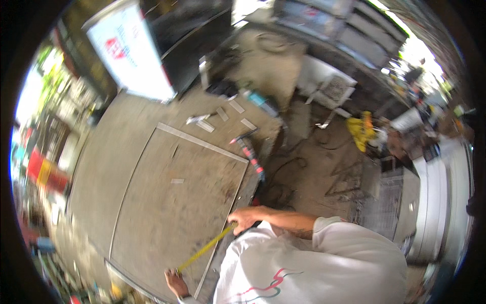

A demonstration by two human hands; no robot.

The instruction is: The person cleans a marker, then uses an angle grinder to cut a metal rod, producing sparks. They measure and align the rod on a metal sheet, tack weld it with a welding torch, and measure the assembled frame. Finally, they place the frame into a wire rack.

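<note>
Yellow tape [205, 250], presumably light, springy, is gripped across the frame [202, 143] by left hand [175, 282] and right hand [244, 218], fingers curled closed; ends are best held.

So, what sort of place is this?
Probably a workshop: there's a thin, pale, rectangular frame, a long red-and-black tool, and a yellow measuring tape stretched from left hand to right hand.

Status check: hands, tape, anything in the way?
Left hand, right hand both on yellow tape. Tape straight between them. Nearest loose strip lies clear of it.
</note>
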